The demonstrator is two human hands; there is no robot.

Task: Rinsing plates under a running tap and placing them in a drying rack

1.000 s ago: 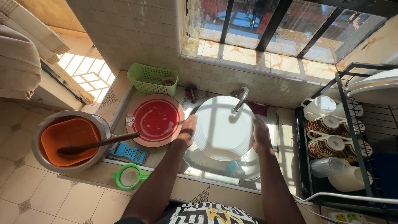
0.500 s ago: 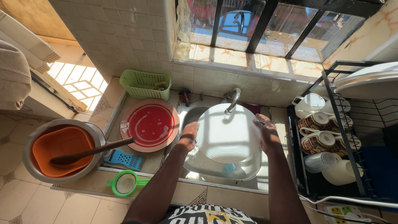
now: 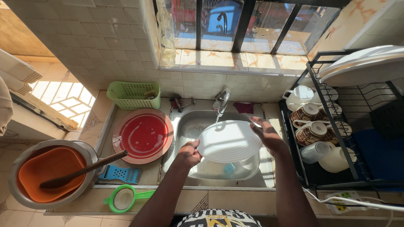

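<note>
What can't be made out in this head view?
- Sink bottom: mostly hidden behind the white plate.
- Right hand fingertips: behind the plate rim, glare-washed.
- Left hand grip: fingers hidden under the plate.
- Pot contents: covered by the orange bowl.
- Green basket contents: too small.

White plate (image 3: 229, 141), red tray (image 3: 143, 135), green basket (image 3: 134, 95), orange bowl (image 3: 49, 172).

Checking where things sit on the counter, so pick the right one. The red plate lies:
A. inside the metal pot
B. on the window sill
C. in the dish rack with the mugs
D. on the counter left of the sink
D: the red plate lies flat on the counter between the sink and the metal pot, below the green basket.
</note>
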